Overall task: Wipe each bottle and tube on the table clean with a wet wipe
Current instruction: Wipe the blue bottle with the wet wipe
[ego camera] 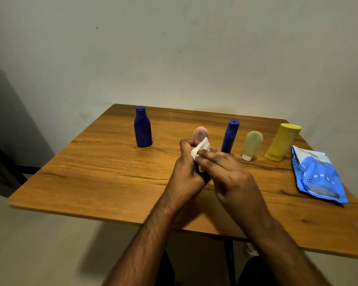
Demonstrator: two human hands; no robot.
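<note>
Left hand: my left hand (pixel 189 159) curls round the lower body of the pink tube (pixel 201 134), lifting it above the middle of the table (pixel 95 172) so its rounded top sticks out past my fingers and can be reached all round.
Right hand: my right hand (pixel 227 172) crosses in from the right, fingers laid fairly straight along the wet wipe (pixel 201 148) and pressing it onto the tube's near side; thumb hidden, so I cannot tell if it pinches the cloth.
Wet wipe: white, bunched between both hands, wrapped partly over the tube.
Step in hand: rubbing the pink tube clean, as I judge it.
Waiting, far left: a dark blue bottle (pixel 142 129), upright, well apart from the rest.
Waiting, right of my hands: a slim blue tube (pixel 230 137), a pale green tube (pixel 251 144) standing on its white cap, and a yellow tube (pixel 282 142), all in a row, leaning slightly, within easy reach for their turn.
Wipes pack: the blue packet (pixel 318 176) lies flat at the right edge, near the yellow tube, handy for a fresh wipe.
Which are already wiped: I cannot tell.
</note>
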